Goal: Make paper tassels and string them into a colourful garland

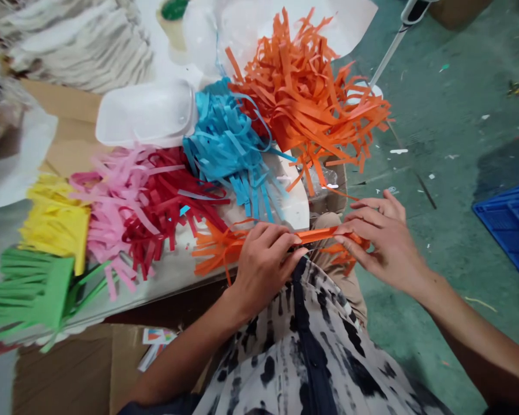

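Between both hands stretches an orange paper fringe, its cut strips hanging out to either side. My left hand is closed on one part of it at the table's front edge. My right hand pinches its other end, out over the floor, with fingers partly spread. Just beyond lies a blue fringe bundle, and behind it a large orange fringe pile. Dark red fringe, pink fringe, yellow fringe and green fringe lie in a row to the left.
A clear plastic tub stands behind the fringes. Stacked whitish cloth-like bundles and a tape roll are at the back. A blue crate sits on the green floor at right. A cardboard box is below the table.
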A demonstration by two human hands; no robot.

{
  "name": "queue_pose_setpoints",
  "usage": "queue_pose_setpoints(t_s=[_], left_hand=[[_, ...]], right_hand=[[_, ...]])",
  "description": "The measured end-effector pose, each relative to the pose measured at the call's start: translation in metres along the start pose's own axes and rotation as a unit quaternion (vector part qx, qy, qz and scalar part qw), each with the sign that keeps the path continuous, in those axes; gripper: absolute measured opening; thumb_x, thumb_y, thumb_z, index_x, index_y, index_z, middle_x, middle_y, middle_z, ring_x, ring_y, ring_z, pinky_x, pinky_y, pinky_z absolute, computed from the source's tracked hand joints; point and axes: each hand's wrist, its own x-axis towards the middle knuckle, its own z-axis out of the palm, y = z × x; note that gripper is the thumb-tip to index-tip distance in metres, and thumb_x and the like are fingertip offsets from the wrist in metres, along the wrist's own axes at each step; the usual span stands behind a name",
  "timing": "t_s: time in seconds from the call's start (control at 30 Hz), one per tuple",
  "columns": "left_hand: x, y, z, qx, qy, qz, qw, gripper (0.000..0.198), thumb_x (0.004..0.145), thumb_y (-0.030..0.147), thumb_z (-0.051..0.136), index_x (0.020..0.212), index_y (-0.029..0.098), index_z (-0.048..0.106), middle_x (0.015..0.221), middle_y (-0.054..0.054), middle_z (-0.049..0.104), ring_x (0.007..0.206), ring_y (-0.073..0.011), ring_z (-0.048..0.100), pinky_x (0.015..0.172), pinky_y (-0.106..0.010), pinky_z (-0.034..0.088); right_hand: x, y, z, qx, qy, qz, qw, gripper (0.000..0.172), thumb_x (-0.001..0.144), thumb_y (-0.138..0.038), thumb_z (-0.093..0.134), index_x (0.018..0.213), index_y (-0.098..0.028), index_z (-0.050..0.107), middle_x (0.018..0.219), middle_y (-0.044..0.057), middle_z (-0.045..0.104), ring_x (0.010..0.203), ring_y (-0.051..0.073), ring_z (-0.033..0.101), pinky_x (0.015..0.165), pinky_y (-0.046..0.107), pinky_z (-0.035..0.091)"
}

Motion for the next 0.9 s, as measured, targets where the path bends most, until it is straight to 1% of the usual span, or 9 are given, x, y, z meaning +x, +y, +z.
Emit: queue_pose_setpoints(t_s=[0.2,0.4,0.5,0.57,0.63,0.7,0.77,0.83,0.9], left_hand=[[0.006,0.001,0.001,0.054,0.034,-0.042,0.997,0.017,0.102,0.027,0.065,0.087,0.020,0.065,0.088,-0.004,0.071,0.087,-0.0218,0.058,0.083,-0.038,0.046],[0.014,0.001,-0.002,0.111,0.005,-0.068,0.991,0.024,0.102,0.031,0.064,0.080,0.021,0.061,0.081,-0.003,0.066,0.081,-0.0227,0.053,0.079,-0.039,0.040],[0.018,0.000,-0.004,0.121,-0.015,-0.066,0.990,0.025,0.100,0.031,0.066,0.078,0.022,0.059,0.081,-0.003,0.064,0.080,-0.0225,0.052,0.078,-0.039,0.040],[0.019,0.001,-0.004,0.124,-0.023,-0.063,0.990,0.023,0.099,0.031,0.067,0.079,0.022,0.059,0.082,-0.003,0.065,0.080,-0.0227,0.053,0.077,-0.039,0.040],[0.019,0.003,-0.001,0.127,-0.012,-0.058,0.990,0.018,0.098,0.029,0.068,0.084,0.022,0.061,0.085,-0.003,0.067,0.082,-0.0235,0.055,0.077,-0.040,0.040],[0.018,0.006,0.002,0.128,0.014,-0.043,0.991,0.009,0.098,0.024,0.068,0.090,0.022,0.064,0.089,-0.004,0.070,0.086,-0.0242,0.058,0.080,-0.040,0.041],[0.016,0.007,0.004,0.118,0.037,-0.023,0.992,0.006,0.098,0.019,0.066,0.094,0.023,0.067,0.095,-0.004,0.074,0.092,-0.0238,0.061,0.085,-0.041,0.042],[0.012,0.004,0.000,0.109,0.046,-0.027,0.993,0.009,0.098,0.017,0.065,0.095,0.024,0.069,0.101,-0.003,0.076,0.099,-0.0238,0.063,0.090,-0.041,0.042],[0.005,-0.003,-0.009,0.108,0.044,-0.058,0.992,0.006,0.097,0.019,0.068,0.094,0.024,0.070,0.104,-0.004,0.076,0.102,-0.0249,0.063,0.092,-0.043,0.043]], right_hand=[[0.007,-0.014,0.003,-0.082,-0.014,0.035,0.996,0.008,0.096,-0.032,0.061,0.093,-0.024,0.064,0.099,0.006,0.071,0.113,0.033,0.061,0.124,0.068,0.023],[0.014,-0.022,0.006,-0.110,-0.014,0.066,0.992,0.012,0.097,-0.035,0.062,0.088,-0.026,0.062,0.090,0.005,0.070,0.110,0.035,0.062,0.123,0.069,0.024],[0.011,-0.021,0.007,-0.124,0.012,0.071,0.990,0.015,0.097,-0.039,0.064,0.094,-0.025,0.065,0.096,0.007,0.071,0.111,0.035,0.063,0.122,0.069,0.029],[0.006,-0.021,0.010,-0.133,0.066,0.052,0.988,0.017,0.097,-0.038,0.068,0.107,-0.024,0.069,0.104,0.008,0.073,0.113,0.034,0.064,0.122,0.069,0.030],[0.001,-0.022,0.013,-0.131,0.112,-0.006,0.985,0.024,0.095,-0.027,0.073,0.119,-0.027,0.071,0.109,0.005,0.077,0.114,0.031,0.067,0.125,0.068,0.025],[-0.004,-0.024,0.016,-0.122,0.105,-0.075,0.984,0.036,0.093,-0.013,0.074,0.124,-0.032,0.073,0.111,0.000,0.081,0.114,0.027,0.069,0.129,0.066,0.018],[-0.008,-0.024,0.017,-0.117,0.088,-0.110,0.983,0.041,0.092,-0.008,0.073,0.125,-0.033,0.074,0.114,-0.003,0.082,0.115,0.027,0.070,0.131,0.064,0.016],[-0.011,-0.020,0.017,-0.118,0.093,-0.108,0.983,0.040,0.092,-0.010,0.073,0.124,-0.033,0.075,0.115,-0.003,0.083,0.115,0.029,0.071,0.130,0.066,0.018],[-0.014,-0.014,0.014,-0.114,0.113,-0.092,0.983,0.039,0.091,-0.013,0.073,0.123,-0.034,0.075,0.114,-0.002,0.083,0.114,0.032,0.071,0.127,0.069,0.020]])
